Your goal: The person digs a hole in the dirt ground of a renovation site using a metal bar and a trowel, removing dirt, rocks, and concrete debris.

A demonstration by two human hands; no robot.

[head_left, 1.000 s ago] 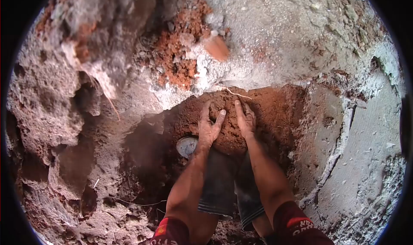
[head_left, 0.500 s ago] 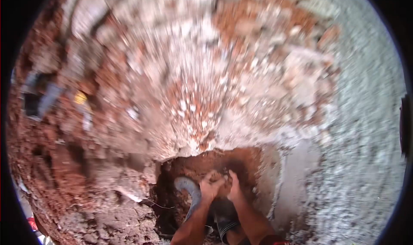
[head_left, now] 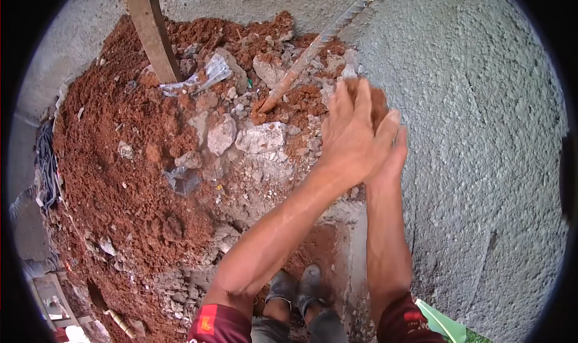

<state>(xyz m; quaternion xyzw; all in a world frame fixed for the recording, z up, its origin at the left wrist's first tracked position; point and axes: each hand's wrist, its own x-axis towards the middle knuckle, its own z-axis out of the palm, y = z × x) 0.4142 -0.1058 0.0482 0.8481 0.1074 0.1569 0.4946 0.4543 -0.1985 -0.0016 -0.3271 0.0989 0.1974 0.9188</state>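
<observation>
My left hand (head_left: 350, 139) and my right hand (head_left: 392, 152) are raised together at the right edge of the dirt heap, against the rough wall. Between them is a clump of reddish-brown soil (head_left: 378, 104), partly covered by my fingers. My left hand lies over its near side, with the fingers bent and slightly blurred. Most of my right hand is hidden behind the left, with its thumb side showing. Below my forearms is a dug hole (head_left: 319, 246) with red earth, where my feet in dark shoes (head_left: 310, 283) stand.
A ribbed steel bar (head_left: 325, 39) leans from the heap to the wall. A wooden plank (head_left: 152, 33) stands in the red soil (head_left: 132, 168). Pale rubble (head_left: 262, 137) and clear plastic (head_left: 208, 73) lie about. The rough grey wall (head_left: 475, 138) rises close on the right.
Both hands have come up from inside the hole to the heap beside the wall, with a clump of soil between them. The view has tilted up and become sharper.
</observation>
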